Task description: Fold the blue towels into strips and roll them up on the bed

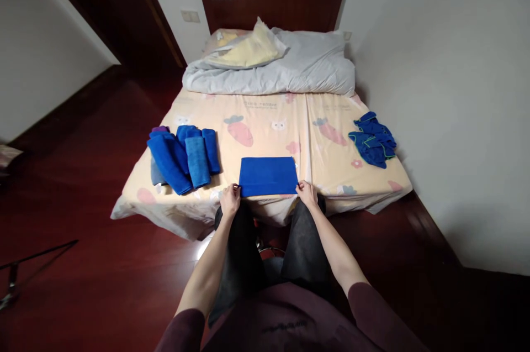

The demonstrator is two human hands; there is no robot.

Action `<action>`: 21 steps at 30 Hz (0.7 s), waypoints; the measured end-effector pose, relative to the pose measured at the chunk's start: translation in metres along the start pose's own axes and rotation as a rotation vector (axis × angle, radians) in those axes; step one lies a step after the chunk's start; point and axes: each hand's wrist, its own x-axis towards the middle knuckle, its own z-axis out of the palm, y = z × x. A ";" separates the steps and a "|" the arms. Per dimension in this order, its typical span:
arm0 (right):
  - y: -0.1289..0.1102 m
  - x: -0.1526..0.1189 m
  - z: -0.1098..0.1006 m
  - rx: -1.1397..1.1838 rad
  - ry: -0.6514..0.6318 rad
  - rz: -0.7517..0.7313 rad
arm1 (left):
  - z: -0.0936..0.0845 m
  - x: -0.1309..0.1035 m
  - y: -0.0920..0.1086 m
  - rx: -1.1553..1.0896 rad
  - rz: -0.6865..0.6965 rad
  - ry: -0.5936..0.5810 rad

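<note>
In the head view, a flat, bright-blue rectangular fabric cloth (268, 175) lies at the near edge of a peach, carrot-printed bedsheet (265, 145). The left hand (230, 200) pinches its near left corner between the fingers; the right hand (307, 194) pinches the near right one. Rolled blue fabric towels (197, 159) (one a lighter shade) lie left, crumpled green-edged blue cloths (374, 141) right.

Front of bed (265, 147): blue cloth (268, 175), near corners partly covered by left hand (231, 200) and right hand (307, 194). Bed's left side: purple item (160, 129), mostly hidden behind blue rolls (169, 161). Toward bed's head: sheet lettering (260, 104), illegible. Left of bed: black rod (45, 254), cut off by picture's edge.
</note>
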 end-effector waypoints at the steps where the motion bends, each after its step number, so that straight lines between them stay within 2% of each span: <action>1: -0.001 -0.002 -0.001 -0.005 0.020 -0.019 | -0.001 -0.002 0.002 0.018 0.031 0.030; 4: -0.001 -0.008 -0.005 -0.015 0.110 -0.104 | -0.005 -0.010 0.006 0.018 0.147 0.088; 6: 0.000 -0.013 -0.006 0.005 0.133 -0.184 | -0.007 -0.016 0.007 -0.028 0.222 0.055; 9: 0.002 -0.019 -0.008 0.077 0.102 -0.281 | -0.007 -0.020 0.005 -0.081 0.289 -0.029; 16: 0.002 -0.020 -0.005 0.082 -0.003 -0.229 | 0.001 -0.013 -0.003 -0.041 0.236 -0.164; 21: 0.000 -0.016 -0.005 0.000 -0.080 -0.287 | 0.001 -0.007 -0.005 -0.085 0.220 -0.184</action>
